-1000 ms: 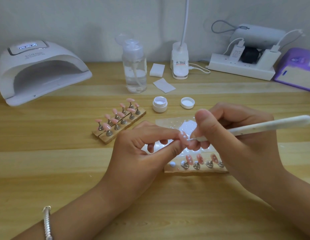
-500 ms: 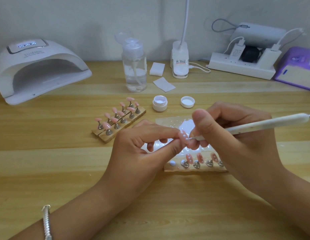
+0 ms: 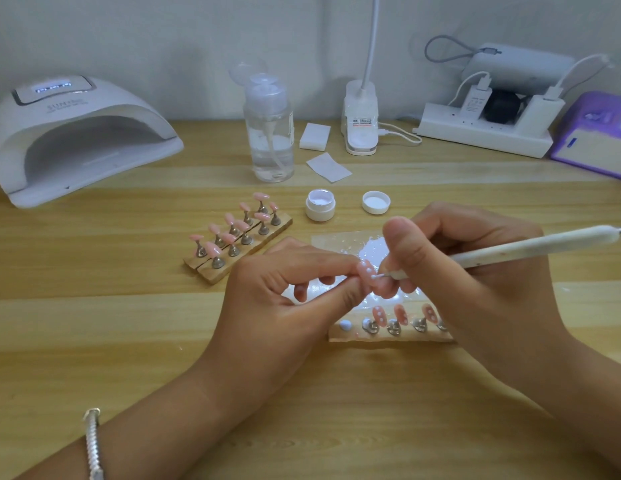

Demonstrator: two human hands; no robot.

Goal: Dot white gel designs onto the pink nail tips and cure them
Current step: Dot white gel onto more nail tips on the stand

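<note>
In the head view, our left hand (image 3: 285,306) pinches a small pink oval nail tip (image 3: 366,271) between curled thumb and forefinger, at the picture's centre. Our right hand (image 3: 475,289) grips a slim white dotting pen (image 3: 527,245) with fingers curled close, its metal point touching the tip's white-dotted face. The right hand hides the four-o'clock end of the wooden strip of dotted tips (image 3: 388,336). The pen's far end is cut off at three o'clock. Since a second ago both holds are unchanged and the point has barely shifted.
</note>
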